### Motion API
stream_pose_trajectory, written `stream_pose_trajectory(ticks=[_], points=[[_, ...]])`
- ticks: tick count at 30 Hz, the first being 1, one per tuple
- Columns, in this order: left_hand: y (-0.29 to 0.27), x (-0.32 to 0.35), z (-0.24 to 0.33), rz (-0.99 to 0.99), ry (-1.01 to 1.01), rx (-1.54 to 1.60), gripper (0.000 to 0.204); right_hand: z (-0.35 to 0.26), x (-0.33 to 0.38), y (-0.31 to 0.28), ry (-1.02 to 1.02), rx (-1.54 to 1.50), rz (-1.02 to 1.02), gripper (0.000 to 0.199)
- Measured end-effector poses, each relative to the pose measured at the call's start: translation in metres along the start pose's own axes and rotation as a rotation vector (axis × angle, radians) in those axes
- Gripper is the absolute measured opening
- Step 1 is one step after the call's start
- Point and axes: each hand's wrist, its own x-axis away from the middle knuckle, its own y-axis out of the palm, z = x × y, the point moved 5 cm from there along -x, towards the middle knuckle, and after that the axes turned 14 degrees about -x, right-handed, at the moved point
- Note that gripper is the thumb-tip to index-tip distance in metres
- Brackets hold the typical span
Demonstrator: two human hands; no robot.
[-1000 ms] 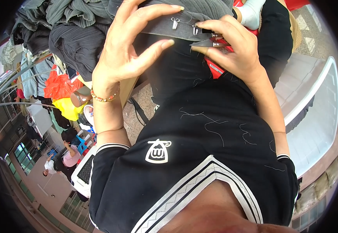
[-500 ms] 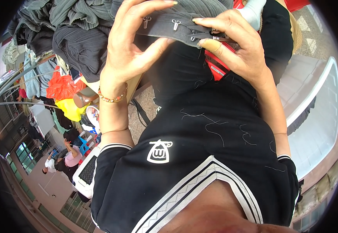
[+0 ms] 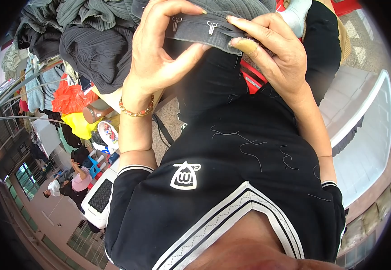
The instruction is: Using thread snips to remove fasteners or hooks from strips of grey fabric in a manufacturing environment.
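A dark grey ribbed garment (image 3: 245, 10) is stretched between my hands at the top of the view. Along its band, metal hooks (image 3: 212, 28) show on the side facing me. My left hand (image 3: 159, 63) grips the band's left part, thumb below and fingers above. The right hand (image 3: 278, 51) pinches its right end between index finger and thumb; a yellowish wrap (image 3: 245, 45) covers the thumb. A dark pointed piece lies between those fingertips, and I cannot make out whether it is fabric or a tool. The rest of that palm is hidden.
Dark grey garments (image 3: 96, 56) are heaped at the upper left. Below them lie a red plastic bag (image 3: 71, 96) and a yellow bag (image 3: 79, 125). A translucent plastic bin (image 3: 366, 148) stands at my right. Two people are in the left background.
Both hands and the band have shifted slightly to the right. My right fingers now cover a hook and a metal piece that showed between them before.
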Motion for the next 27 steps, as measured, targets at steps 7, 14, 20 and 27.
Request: stream_pose_trajectory(ticks=[7,14,20,27], points=[[0.001,0.001,0.0,0.014,-0.007,0.001,0.045,-0.001,-0.003,0.005,-0.027,-0.011,0.039,0.039],[-0.003,-0.003,0.005,0.002,0.035,-0.039,0.041,-0.001,-0.008,0.001,-0.043,0.049,0.067,0.032],[-0.002,-0.024,0.003,-0.065,0.247,-0.209,0.016,0.011,0.0,-0.04,0.104,-0.133,0.242,0.028],[0.013,-0.056,-0.001,-0.019,-0.086,0.162,0.024,0.011,0.0,-0.071,0.094,-0.303,0.364,0.034]])
